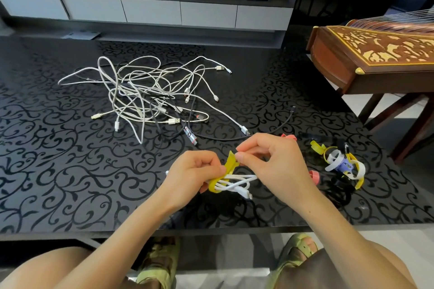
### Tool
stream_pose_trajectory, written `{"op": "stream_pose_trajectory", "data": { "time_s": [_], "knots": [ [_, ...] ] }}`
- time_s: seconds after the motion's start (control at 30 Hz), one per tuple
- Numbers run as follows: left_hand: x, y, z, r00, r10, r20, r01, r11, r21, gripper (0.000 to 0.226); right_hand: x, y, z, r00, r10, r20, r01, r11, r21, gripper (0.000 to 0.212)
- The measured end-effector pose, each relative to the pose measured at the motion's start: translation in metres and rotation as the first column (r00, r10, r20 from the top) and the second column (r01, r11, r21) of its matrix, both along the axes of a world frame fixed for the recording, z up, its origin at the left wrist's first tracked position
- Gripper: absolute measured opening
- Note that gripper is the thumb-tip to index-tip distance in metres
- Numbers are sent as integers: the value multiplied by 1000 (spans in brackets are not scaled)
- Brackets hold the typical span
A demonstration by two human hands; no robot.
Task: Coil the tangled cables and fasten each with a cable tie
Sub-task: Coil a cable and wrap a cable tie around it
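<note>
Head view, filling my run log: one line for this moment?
left hand: grips white coil | right hand: pinches yellow tie | cable pile: tangled

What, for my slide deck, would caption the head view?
Left hand holds a coiled white cable while the right hand pinches the yellow tie wrapped round it.

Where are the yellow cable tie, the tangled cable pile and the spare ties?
Flat yellow cable tie [231, 163]: head view, upright strap end.
Tangled pile of white and black cables [141, 98]: head view, its middle.
Heap of spare coloured ties [343, 166]: head view, lilac tie.
</note>
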State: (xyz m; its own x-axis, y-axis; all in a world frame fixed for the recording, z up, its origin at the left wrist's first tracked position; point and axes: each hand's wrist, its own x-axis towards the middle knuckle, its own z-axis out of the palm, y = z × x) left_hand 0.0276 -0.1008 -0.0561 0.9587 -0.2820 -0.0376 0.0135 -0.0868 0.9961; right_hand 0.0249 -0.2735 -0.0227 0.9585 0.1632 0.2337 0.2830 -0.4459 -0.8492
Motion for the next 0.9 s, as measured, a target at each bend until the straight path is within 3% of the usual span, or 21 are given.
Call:
{"op": "stream_pose_trajectory", "data": {
  "time_s": [0.23,0.37,0.57,0.73,0.9],
  "knots": [
    [-2,-1,0,999,-2,-47,5,998,55,29,1,-1,-2,998,53,-31,-55,996,-65,6],
    [-4,-2,3,999,9,-36,-8,999,40,37,3,-2,-3,991,50,-127,-49,999,10,6],
    [-3,-6,2,995,84,-50,-77,989,129,46,-2,4,-1,993,58,-99,-47,992,117,10],
    [-2,-4,3,989,123,-86,-110,985,134,28,-1,5,-3,994,22,-107,-8,992,124,10],
    [0,-3,1,985,143,-97,-134,987,93,28,1,8,-6,994,-27,-105,40,992,121,11]
  ]
}}
